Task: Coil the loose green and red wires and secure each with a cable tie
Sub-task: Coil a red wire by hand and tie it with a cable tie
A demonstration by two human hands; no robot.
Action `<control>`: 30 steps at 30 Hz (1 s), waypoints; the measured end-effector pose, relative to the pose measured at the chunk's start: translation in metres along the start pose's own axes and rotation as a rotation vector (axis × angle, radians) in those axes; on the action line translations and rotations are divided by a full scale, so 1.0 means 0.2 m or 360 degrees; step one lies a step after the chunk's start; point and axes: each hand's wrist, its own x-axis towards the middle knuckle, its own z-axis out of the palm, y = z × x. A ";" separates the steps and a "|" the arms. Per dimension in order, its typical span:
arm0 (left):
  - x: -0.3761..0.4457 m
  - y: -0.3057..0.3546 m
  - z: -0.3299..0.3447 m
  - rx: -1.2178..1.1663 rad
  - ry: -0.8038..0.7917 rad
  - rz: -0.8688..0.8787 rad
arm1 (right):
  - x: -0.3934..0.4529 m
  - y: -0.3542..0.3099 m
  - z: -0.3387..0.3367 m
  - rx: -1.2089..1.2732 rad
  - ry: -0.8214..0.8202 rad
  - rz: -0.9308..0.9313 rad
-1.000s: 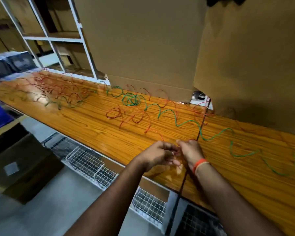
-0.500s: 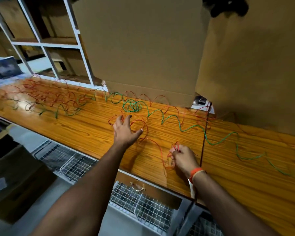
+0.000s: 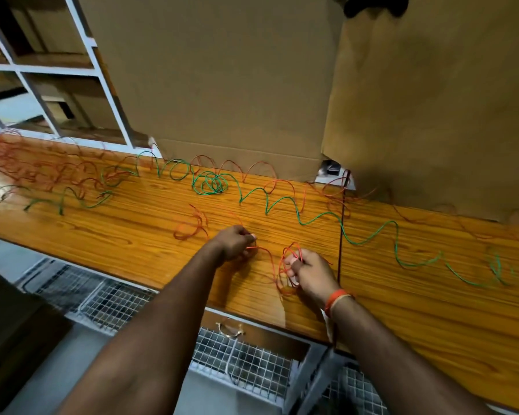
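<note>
The right hand grips a small coil of red wire just above the near edge of the worktop, fingers curled round the loops. The left hand, just left of the coil, pinches the strand of red wire feeding into it.

The green wire lies uncoiled beyond the coil, snaking along the worktop to the right and back to a small green tangle near the cardboard box. More red wire lies heaped far left of the coil, interlaced with green.

No cable tie is identifiable.

Likely faults:
- Drawing the strand in fast may drag the green wire along where the two cross.
- Loosening the right-hand grip may let the springy loops open before they are tied.
- The far-left heap may knot under tension.
</note>
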 end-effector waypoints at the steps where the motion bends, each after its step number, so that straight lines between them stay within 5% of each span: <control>1: -0.06 0.01 0.06 -0.0156 -0.0063 -0.0011 | -0.02 0.00 -0.01 0.0005 0.0006 0.0002; 9: -0.50 -0.02 0.53 -0.0654 -0.0389 -0.0131 | -0.27 0.07 -0.32 0.0024 -0.0011 0.0098; 18: -1.02 -0.02 1.04 -0.0508 -0.0520 0.0107 | -0.62 0.21 -0.88 -0.0288 -0.0627 0.0205; 25: -1.43 0.20 1.28 -0.0052 -0.0868 0.0130 | -0.94 0.33 -1.26 -0.0601 -0.0581 -0.0436; 28: -1.49 0.26 1.37 0.0426 -0.0577 0.0151 | -1.10 0.37 -1.40 -0.0587 -0.0557 -0.0580; 30: -1.49 0.28 1.44 0.0665 -0.0097 0.0504 | -1.20 0.39 -1.48 -0.0521 -0.0633 -0.0580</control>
